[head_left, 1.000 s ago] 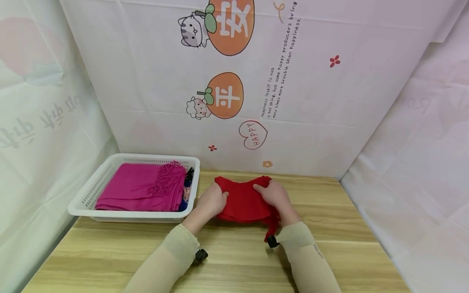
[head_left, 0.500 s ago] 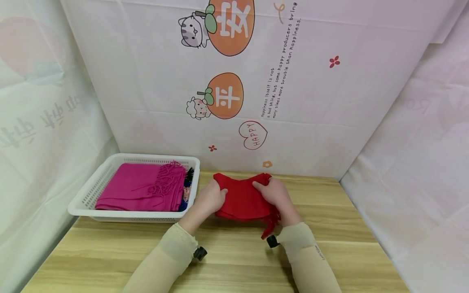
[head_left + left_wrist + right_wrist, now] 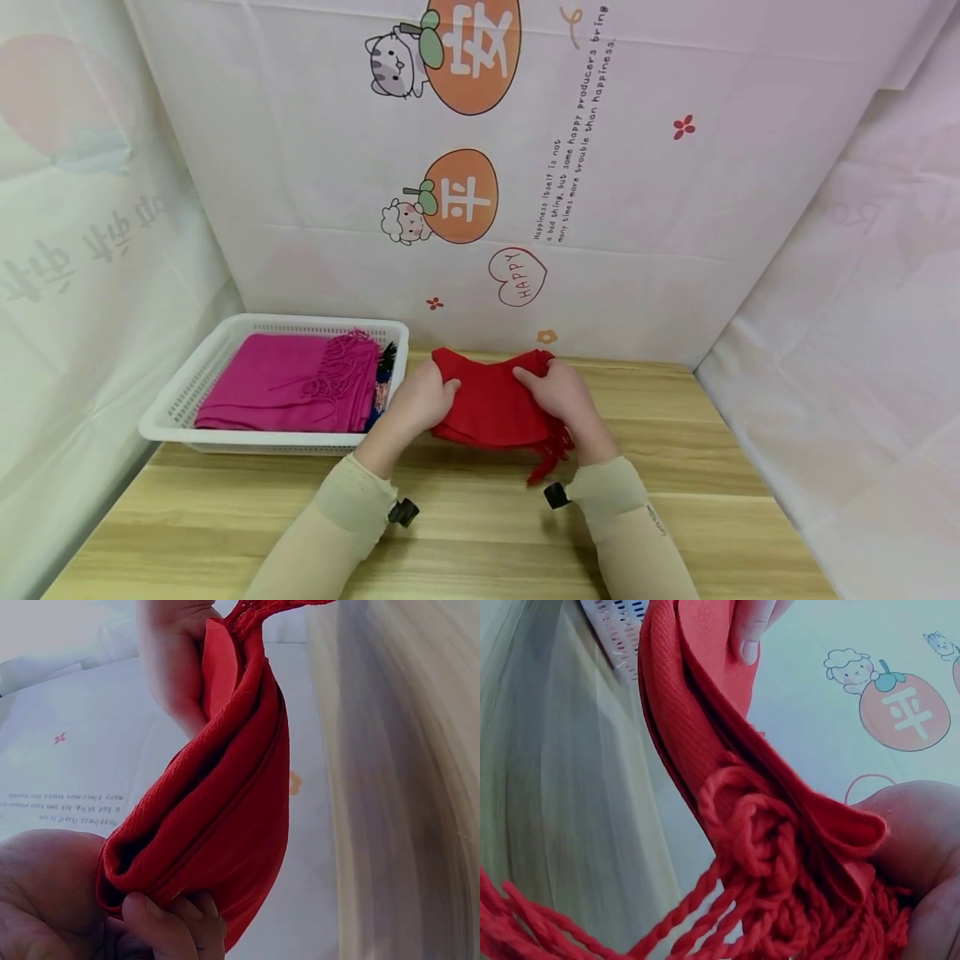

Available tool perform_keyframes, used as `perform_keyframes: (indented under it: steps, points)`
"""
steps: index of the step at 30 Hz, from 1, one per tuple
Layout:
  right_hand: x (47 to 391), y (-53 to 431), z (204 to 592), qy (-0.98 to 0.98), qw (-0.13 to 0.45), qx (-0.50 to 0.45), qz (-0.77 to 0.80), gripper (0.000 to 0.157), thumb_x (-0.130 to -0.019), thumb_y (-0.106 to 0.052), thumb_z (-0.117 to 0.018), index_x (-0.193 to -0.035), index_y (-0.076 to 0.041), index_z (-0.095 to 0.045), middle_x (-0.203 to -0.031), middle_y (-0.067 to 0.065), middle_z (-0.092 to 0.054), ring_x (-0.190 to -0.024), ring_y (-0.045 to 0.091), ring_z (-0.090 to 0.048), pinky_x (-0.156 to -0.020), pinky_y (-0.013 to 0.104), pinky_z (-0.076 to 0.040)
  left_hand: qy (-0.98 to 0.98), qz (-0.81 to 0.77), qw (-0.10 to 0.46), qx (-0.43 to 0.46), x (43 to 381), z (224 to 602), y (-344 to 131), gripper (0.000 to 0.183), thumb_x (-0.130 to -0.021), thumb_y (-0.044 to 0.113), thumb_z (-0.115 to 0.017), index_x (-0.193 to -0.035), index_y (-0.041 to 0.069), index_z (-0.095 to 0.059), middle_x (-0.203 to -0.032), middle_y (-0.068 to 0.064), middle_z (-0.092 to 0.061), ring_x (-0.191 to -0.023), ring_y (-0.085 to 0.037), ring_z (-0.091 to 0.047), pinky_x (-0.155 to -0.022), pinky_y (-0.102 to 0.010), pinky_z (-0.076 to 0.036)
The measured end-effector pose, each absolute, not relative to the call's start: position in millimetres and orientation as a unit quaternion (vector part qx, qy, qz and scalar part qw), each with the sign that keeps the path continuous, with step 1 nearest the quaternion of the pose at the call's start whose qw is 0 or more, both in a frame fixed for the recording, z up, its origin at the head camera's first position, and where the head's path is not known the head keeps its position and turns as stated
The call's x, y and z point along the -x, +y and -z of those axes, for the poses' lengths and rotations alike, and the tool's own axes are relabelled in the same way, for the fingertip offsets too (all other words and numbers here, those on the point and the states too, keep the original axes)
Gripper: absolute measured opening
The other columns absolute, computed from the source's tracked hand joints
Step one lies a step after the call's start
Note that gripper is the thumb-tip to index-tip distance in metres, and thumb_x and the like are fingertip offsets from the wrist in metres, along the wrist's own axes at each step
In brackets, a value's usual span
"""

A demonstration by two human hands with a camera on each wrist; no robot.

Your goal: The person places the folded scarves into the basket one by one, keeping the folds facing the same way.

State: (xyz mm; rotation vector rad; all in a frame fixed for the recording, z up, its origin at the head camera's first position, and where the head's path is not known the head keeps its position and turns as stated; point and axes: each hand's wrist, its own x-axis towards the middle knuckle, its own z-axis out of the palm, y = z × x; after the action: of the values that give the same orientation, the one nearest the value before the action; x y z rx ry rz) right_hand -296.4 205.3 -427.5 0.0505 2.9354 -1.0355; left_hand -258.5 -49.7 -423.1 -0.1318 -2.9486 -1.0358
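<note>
A folded red scarf with twisted fringe hangs between my two hands, its middle sagging in the head view. My left hand grips its left side, thumb on top; in the left wrist view the fingers curl under the layered folds. At the other side my right hand pinches the fringed end, thumb lying over the cloth. Loose fringe dangles below the right hand, and the right wrist view shows its twisted strands up close. The right fingers are mostly hidden behind the cloth.
Left of the scarf, a white perforated basket stands on the wooden table. In it lie a folded magenta scarf and darker fringed cloth. A printed white sheet rises behind the table, with more sheets at both sides.
The red scarf has shifted slightly up and to the left in the head view. My left hand has moved the same way with it, and the right hand has moved only a little.
</note>
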Motion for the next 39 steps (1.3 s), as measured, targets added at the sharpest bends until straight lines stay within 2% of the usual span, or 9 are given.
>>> perform_keyframes:
  steps: [4,8,10,16,18,24,27,32,39]
  points:
    - [293,203,423,0.944,0.014,-0.014,0.329,0.084,-0.109,-0.053,-0.066,-0.161,0.010,-0.047,-0.156,0.032,-0.058,-0.131,0.043,-0.063,-0.110,0.057,-0.054,-0.940,0.337,0.007,0.045,258,419,-53,0.040,-0.114,0.029,-0.062,-0.131,-0.007,-0.065,-0.113,-0.015,-0.069,-0.094,-0.028,-0.068,-0.088,-0.048,-0.060]
    - [290,201,420,0.944,0.012,-0.015,0.329,0.085,-0.108,-0.054,-0.067,-0.161,0.010,-0.048,-0.156,0.032,-0.058,-0.129,0.043,-0.063,-0.109,0.057,-0.056,-0.939,0.340,0.015,0.051,258,418,-55,0.038,-0.114,0.028,-0.062,-0.130,-0.007,-0.066,-0.113,-0.017,-0.071,-0.099,-0.032,-0.071,-0.092,-0.051,-0.060]
    - [290,201,420,0.944,0.009,-0.014,0.329,0.084,-0.108,-0.054,-0.067,-0.160,0.009,-0.050,-0.153,0.031,-0.060,-0.124,0.041,-0.065,-0.105,0.054,-0.058,-0.940,0.337,0.022,0.056,258,417,-57,0.039,-0.113,0.027,-0.063,-0.131,-0.007,-0.065,-0.117,-0.018,-0.072,-0.105,-0.034,-0.071,-0.096,-0.052,-0.059]
    - [290,200,419,0.942,0.005,-0.007,0.335,0.080,-0.107,-0.055,-0.069,-0.156,0.007,-0.055,-0.141,0.026,-0.068,-0.105,0.033,-0.067,-0.084,0.043,-0.061,-0.938,0.339,0.037,0.062,261,420,-64,0.041,-0.113,0.030,-0.062,-0.129,-0.008,-0.065,-0.115,-0.019,-0.072,-0.104,-0.035,-0.071,-0.095,-0.052,-0.059]
    - [290,199,419,0.941,0.005,-0.005,0.338,0.080,-0.107,-0.055,-0.069,-0.156,0.007,-0.055,-0.138,0.025,-0.068,-0.102,0.032,-0.067,-0.080,0.040,-0.060,-0.937,0.343,0.029,0.053,257,413,-64,0.037,-0.113,0.026,-0.062,-0.128,-0.007,-0.066,-0.114,-0.019,-0.072,-0.103,-0.036,-0.071,-0.096,-0.053,-0.059]
    - [288,197,417,0.936,0.008,-0.007,0.352,0.078,-0.107,-0.054,-0.070,-0.154,0.005,-0.056,-0.129,0.022,-0.070,-0.097,0.030,-0.067,-0.074,0.035,-0.059,-0.942,0.332,0.032,0.047,256,410,-68,0.037,-0.113,0.028,-0.063,-0.125,-0.007,-0.067,-0.108,-0.017,-0.071,-0.095,-0.032,-0.070,-0.090,-0.052,-0.060]
    - [286,194,415,0.936,0.009,-0.009,0.353,0.080,-0.107,-0.054,-0.070,-0.158,0.005,-0.053,-0.136,0.023,-0.069,-0.103,0.032,-0.067,-0.077,0.037,-0.061,-0.940,0.337,0.035,0.045,255,408,-72,0.041,-0.112,0.028,-0.063,-0.127,-0.009,-0.065,-0.109,-0.019,-0.071,-0.095,-0.033,-0.070,-0.090,-0.052,-0.060]
    - [283,190,412,0.936,0.011,-0.005,0.352,0.085,-0.108,-0.054,-0.068,-0.162,0.008,-0.047,-0.153,0.028,-0.061,-0.117,0.036,-0.066,-0.092,0.045,-0.064,-0.938,0.341,0.041,0.048,255,406,-78,0.045,-0.112,0.028,-0.063,-0.130,-0.013,-0.062,-0.115,-0.023,-0.070,-0.102,-0.037,-0.071,-0.094,-0.054,-0.060]
    - [280,185,410,0.933,0.008,0.003,0.361,0.084,-0.108,-0.054,-0.068,-0.160,0.009,-0.048,-0.150,0.028,-0.062,-0.117,0.037,-0.067,-0.095,0.049,-0.064,-0.935,0.351,0.033,0.038,254,404,-84,0.049,-0.112,0.030,-0.062,-0.136,-0.013,-0.059,-0.121,-0.023,-0.069,-0.108,-0.037,-0.070,-0.098,-0.054,-0.058]
